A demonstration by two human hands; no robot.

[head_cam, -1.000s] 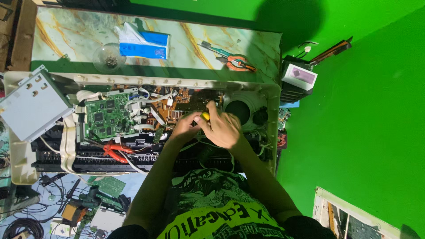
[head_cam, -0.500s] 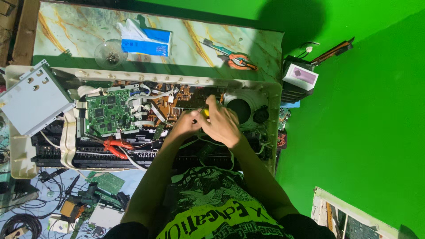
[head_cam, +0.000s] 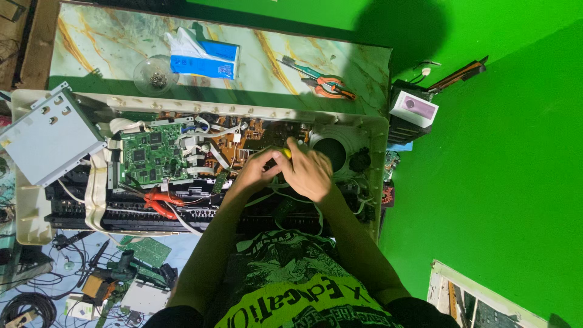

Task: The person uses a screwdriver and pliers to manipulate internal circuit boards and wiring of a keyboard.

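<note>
Fingers of the right hand (head_cam: 311,173) clamp a yellow tool (head_cam: 284,153) over the brown board (head_cam: 243,143) in the open casing (head_cam: 364,130); the left hand (head_cam: 255,173) touches it, fingers curled. A green board (head_cam: 152,155) lies left, pliers (head_cam: 325,85) far on the tabletop (head_cam: 109,36).

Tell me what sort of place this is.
Probably an electronics repair bench in a home workshop. An opened keyboard casing exposes a green circuit board, pliers lie on the marbled shelf, and loose parts and cables litter the floor.
</note>
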